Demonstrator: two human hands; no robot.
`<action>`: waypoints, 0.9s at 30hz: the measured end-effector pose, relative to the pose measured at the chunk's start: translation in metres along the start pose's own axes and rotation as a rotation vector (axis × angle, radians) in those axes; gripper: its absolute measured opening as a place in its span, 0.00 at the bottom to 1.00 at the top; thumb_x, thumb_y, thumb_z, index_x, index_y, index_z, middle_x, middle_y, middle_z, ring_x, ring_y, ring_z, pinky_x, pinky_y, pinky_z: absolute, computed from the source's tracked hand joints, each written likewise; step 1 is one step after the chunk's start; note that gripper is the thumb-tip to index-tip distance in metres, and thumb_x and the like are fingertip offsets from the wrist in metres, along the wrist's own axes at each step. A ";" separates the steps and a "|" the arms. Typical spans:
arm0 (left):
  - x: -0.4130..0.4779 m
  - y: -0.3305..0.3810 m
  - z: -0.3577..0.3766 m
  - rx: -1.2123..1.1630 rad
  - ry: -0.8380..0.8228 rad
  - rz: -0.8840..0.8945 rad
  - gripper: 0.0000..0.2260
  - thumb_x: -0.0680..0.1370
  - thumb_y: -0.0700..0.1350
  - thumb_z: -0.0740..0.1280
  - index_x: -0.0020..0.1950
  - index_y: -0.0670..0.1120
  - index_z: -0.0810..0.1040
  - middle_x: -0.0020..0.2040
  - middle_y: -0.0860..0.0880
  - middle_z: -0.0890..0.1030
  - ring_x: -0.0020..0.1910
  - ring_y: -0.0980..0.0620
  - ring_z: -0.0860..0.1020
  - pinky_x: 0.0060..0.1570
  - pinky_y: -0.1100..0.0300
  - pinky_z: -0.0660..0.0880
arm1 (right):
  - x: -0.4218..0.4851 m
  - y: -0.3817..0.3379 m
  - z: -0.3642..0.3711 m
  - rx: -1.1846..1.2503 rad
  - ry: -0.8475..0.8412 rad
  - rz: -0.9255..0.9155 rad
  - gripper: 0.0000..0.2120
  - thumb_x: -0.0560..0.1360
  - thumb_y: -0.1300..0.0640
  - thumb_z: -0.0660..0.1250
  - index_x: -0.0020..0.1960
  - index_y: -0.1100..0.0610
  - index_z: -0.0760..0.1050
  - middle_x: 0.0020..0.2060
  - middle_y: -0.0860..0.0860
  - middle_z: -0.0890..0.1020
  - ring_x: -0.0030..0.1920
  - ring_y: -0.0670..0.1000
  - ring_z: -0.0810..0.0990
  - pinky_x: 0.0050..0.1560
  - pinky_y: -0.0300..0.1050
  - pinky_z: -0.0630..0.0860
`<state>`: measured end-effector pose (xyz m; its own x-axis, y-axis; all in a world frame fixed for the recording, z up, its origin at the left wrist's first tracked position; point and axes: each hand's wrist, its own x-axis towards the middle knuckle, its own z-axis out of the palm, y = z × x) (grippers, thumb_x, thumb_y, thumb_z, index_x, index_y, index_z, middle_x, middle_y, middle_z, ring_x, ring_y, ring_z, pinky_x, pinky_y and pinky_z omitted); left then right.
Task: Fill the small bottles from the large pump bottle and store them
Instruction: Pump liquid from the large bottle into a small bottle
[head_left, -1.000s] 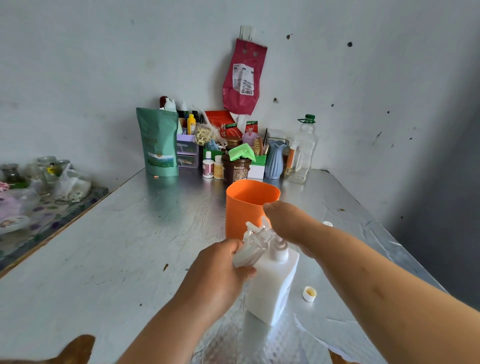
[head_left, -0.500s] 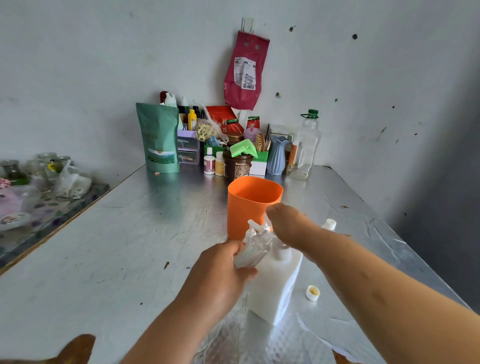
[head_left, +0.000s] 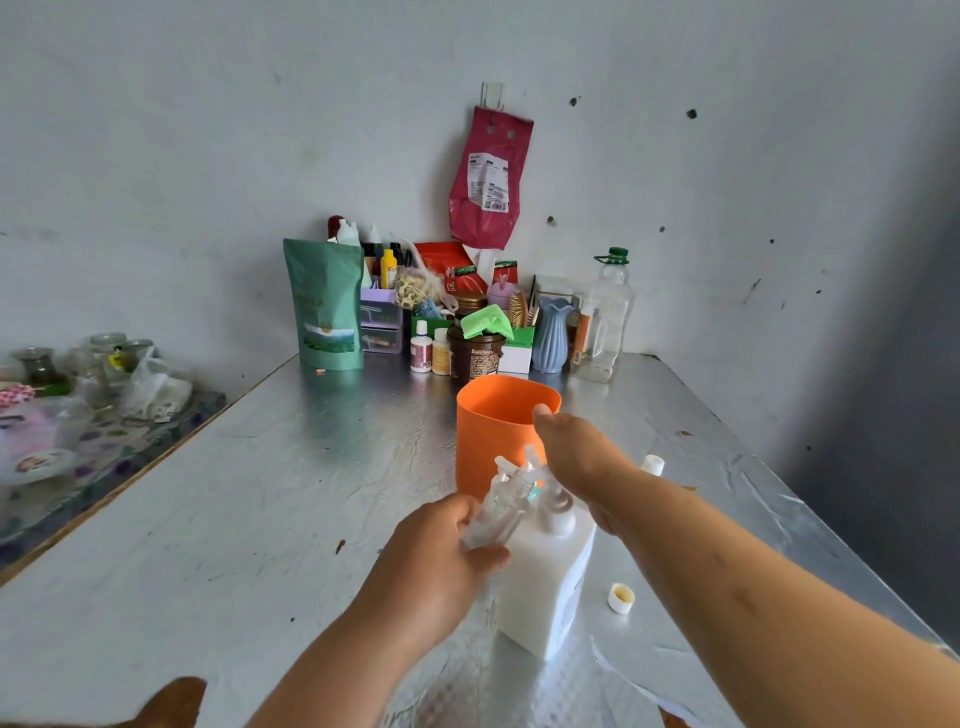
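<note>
Left hand (head_left: 434, 564) grips small bottles (head_left: 497, 512) at the pump bottle (head_left: 550, 587) spout, mid-surface (head_left: 260, 493). Right hand (head_left: 579, 457) rests on the pump head, can't tell its finger curl. Orange cup (head_left: 493, 421) just behind.

Table (head_left: 260, 493) was embossed metal sheet, dull sheen, scratched. Cup (head_left: 493, 431) was smooth matt orange plastic. In front of cup: pump bottle (head_left: 545, 582) of opaque white plastic, small bottle (head_left: 498, 512) of clear plastic. Behind cup: glossy green pouch (head_left: 324, 306), clear plastic jug (head_left: 605, 317), ribbed blue vase (head_left: 551, 338). Wall (head_left: 208, 156) was matt, pitted.
</note>
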<state>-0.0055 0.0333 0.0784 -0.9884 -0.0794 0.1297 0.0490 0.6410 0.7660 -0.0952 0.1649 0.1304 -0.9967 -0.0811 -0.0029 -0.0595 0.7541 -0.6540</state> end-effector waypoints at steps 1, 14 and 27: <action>-0.001 0.000 -0.001 0.007 -0.002 -0.005 0.10 0.75 0.49 0.71 0.39 0.54 0.71 0.30 0.54 0.68 0.28 0.61 0.68 0.28 0.70 0.64 | 0.000 0.000 0.000 0.007 -0.001 0.005 0.19 0.83 0.56 0.46 0.63 0.67 0.68 0.61 0.68 0.74 0.62 0.68 0.72 0.65 0.65 0.67; -0.001 -0.010 -0.003 -0.103 -0.047 -0.078 0.13 0.72 0.50 0.73 0.56 0.55 0.79 0.51 0.58 0.83 0.51 0.59 0.80 0.56 0.53 0.76 | 0.006 0.003 0.000 0.096 0.007 0.081 0.22 0.83 0.53 0.46 0.65 0.66 0.68 0.62 0.66 0.74 0.62 0.66 0.72 0.66 0.61 0.67; 0.005 -0.016 0.009 -0.040 -0.031 -0.034 0.10 0.75 0.50 0.71 0.55 0.53 0.77 0.48 0.55 0.79 0.44 0.59 0.76 0.39 0.64 0.68 | 0.017 0.007 0.003 0.443 -0.014 0.205 0.37 0.77 0.33 0.41 0.74 0.58 0.61 0.72 0.56 0.67 0.72 0.59 0.64 0.70 0.58 0.61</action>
<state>-0.0126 0.0297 0.0609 -0.9935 -0.0768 0.0843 0.0205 0.6072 0.7943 -0.1122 0.1665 0.1235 -0.9845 0.0290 -0.1732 0.1700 0.4055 -0.8982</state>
